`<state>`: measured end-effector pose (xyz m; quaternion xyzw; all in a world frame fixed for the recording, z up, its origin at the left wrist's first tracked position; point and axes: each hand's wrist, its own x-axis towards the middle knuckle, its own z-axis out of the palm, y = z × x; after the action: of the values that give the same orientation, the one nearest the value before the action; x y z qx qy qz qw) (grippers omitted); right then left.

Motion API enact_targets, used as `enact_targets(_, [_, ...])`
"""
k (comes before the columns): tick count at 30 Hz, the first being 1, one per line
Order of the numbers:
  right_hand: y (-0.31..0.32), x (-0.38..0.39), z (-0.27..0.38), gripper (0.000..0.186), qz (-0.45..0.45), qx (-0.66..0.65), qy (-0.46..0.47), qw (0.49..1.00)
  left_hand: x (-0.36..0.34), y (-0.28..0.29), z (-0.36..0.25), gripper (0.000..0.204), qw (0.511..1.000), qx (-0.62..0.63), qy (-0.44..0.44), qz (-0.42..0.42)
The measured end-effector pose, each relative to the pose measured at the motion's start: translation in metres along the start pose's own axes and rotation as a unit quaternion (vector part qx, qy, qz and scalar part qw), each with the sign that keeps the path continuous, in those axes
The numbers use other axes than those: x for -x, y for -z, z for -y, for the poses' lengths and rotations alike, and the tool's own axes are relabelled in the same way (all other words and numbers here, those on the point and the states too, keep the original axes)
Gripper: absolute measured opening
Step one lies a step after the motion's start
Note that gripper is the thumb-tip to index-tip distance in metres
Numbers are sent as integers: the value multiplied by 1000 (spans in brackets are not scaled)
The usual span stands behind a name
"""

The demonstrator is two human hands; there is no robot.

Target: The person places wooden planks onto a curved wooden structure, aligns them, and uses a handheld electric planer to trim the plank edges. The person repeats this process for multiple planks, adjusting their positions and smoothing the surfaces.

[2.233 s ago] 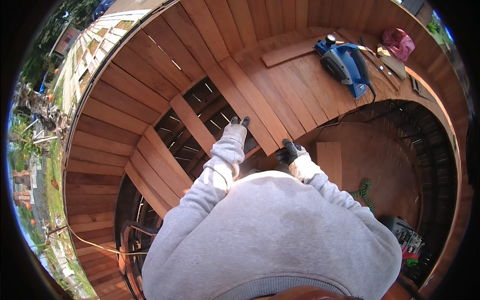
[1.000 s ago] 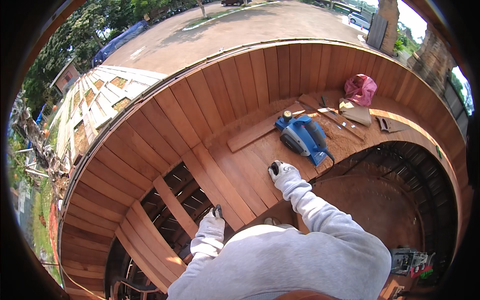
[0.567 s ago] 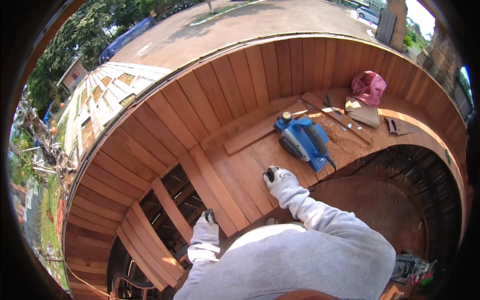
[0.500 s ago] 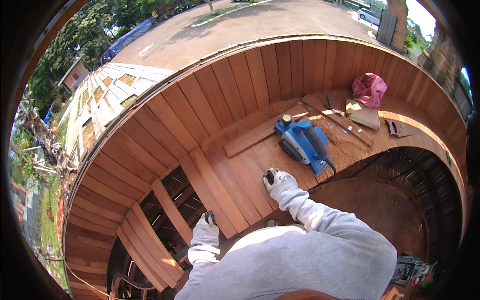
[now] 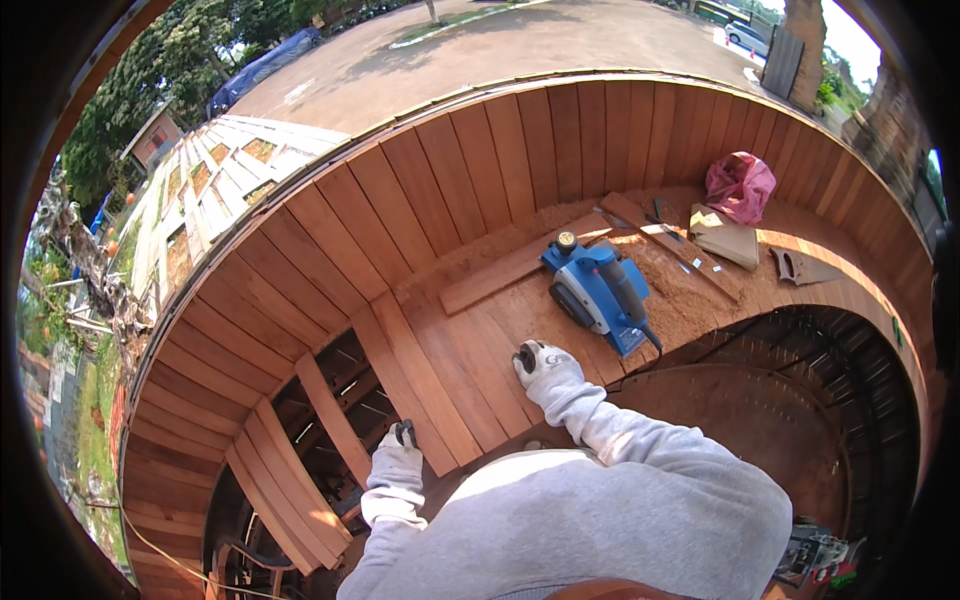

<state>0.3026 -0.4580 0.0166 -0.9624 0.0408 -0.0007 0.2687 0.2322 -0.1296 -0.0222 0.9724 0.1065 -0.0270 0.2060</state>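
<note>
Both my hands wear white gloves with black fingertips. My left hand [image 5: 398,440] is closed at the left edge of a reddish-brown wooden plank [image 5: 402,385], close to its near end, beside the open gap in the curved bench. On the bench planks [image 5: 482,350] to the right rests my right hand [image 5: 545,368], its fingers curled; whatever may be in them is hidden. Just beyond that hand sits a blue electric planer [image 5: 600,290] with a black cord. A loose board [image 5: 520,272] lies behind the planer along the backrest.
Sawdust [image 5: 665,270] covers the bench around a narrow board [image 5: 670,245], a pale wood block [image 5: 725,236], a pink bag [image 5: 740,187] and a handsaw [image 5: 803,268]. Within the gap, a single slat [image 5: 333,420] crosses the dark frame; more slats [image 5: 285,490] lie left. A curved backrest [image 5: 420,185] encloses the bench.
The view has shifted slightly, so the scene sits a little farther left. Both hands keep nearly the same places against the planks.
</note>
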Motion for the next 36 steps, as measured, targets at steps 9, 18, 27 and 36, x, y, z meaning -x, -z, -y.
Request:
enact_targets(9, [1, -1, -2, 28, 5, -5, -15, 1000, -1, 0, -2, 28, 1000, 8, 2, 10])
enact_targets(18, [3, 0, -1, 28, 12, -10, -13, 1000, 0, 5, -6, 29, 999, 13, 25, 32])
enact_targets(27, [-2, -2, -5, 29, 13, -6, -14, 1000, -2, 5, -9, 28, 999, 6, 29, 38])
enact_targets(36, [2, 0, -3, 30, 8, -11, -10, 1000, -4, -2, -1, 29, 999, 28, 14, 21])
